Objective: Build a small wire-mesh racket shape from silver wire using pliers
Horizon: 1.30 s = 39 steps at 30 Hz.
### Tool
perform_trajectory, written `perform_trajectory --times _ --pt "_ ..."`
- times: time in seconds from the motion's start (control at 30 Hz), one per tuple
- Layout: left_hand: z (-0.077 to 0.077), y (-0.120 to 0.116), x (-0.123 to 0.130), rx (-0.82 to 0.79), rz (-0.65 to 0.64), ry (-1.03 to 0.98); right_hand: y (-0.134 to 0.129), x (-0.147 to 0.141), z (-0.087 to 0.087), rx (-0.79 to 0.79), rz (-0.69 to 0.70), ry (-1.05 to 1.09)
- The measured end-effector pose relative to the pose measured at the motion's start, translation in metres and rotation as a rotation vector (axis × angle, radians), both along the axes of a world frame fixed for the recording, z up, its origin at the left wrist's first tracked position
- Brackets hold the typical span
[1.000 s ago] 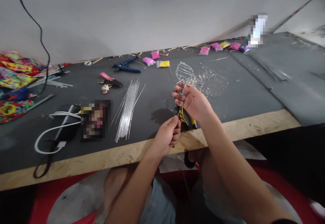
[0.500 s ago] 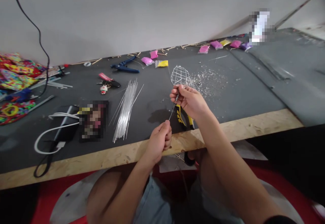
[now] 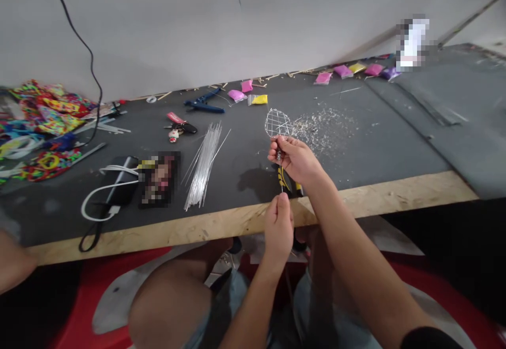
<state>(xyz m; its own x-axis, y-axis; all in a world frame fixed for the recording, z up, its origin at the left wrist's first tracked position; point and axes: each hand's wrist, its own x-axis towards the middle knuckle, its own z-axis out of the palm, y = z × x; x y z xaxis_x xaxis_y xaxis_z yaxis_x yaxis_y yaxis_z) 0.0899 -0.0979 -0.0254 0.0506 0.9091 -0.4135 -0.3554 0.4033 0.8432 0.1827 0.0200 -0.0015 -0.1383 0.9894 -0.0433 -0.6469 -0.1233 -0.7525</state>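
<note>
A small rounded wire mesh (image 3: 277, 123) points away from me over the grey table. Its twisted wire stem is pinched in my right hand (image 3: 294, 154). My left hand (image 3: 280, 220) is closed on the lower end of the same wire, just above the wooden table edge. Between and behind the hands lie yellow-and-black pliers (image 3: 291, 183), partly covered. A bundle of straight silver wires (image 3: 204, 167) rests to the left, and small cut wire bits (image 3: 326, 130) are scattered to the right of the mesh.
Blue cutters (image 3: 204, 102), keys (image 3: 184, 127), a black power bank (image 3: 120, 185) with white cable and colourful packets (image 3: 59, 109) lie left. Small pink bags (image 3: 323, 78) line the back. Another person's arm (image 3: 13, 262) shows at the left edge.
My left hand has swung right and down, so the wire now runs nearly straight toward me. The view has shifted slightly, and another person's arm has come in at the left edge.
</note>
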Motion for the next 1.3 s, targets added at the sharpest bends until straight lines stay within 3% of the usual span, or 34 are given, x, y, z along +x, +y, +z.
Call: perform_trajectory --times 0.23,0.53,0.67,0.9,1.13,1.3 --pt "-0.003 -0.013 -0.007 -0.016 -0.066 -0.131 -0.008 0.013 0.006 -0.046 0.189 -0.148" --pt "-0.013 -0.037 -0.016 -0.087 -0.058 -0.177 -0.015 0.012 0.009 -0.063 0.443 -0.21" --pt "-0.015 -0.04 -0.018 -0.093 -0.023 -0.191 -0.014 0.01 0.004 -0.053 0.417 -0.206" --pt "-0.006 -0.032 -0.013 -0.077 0.068 -0.201 -0.012 -0.001 -0.001 -0.01 0.233 -0.117" --pt "0.004 -0.032 0.001 -0.175 0.029 -0.335 -0.013 0.003 -0.001 0.018 0.169 -0.099" --pt "0.004 -0.028 -0.005 -0.198 -0.062 -0.388 -0.012 0.01 0.001 0.018 0.141 -0.12"
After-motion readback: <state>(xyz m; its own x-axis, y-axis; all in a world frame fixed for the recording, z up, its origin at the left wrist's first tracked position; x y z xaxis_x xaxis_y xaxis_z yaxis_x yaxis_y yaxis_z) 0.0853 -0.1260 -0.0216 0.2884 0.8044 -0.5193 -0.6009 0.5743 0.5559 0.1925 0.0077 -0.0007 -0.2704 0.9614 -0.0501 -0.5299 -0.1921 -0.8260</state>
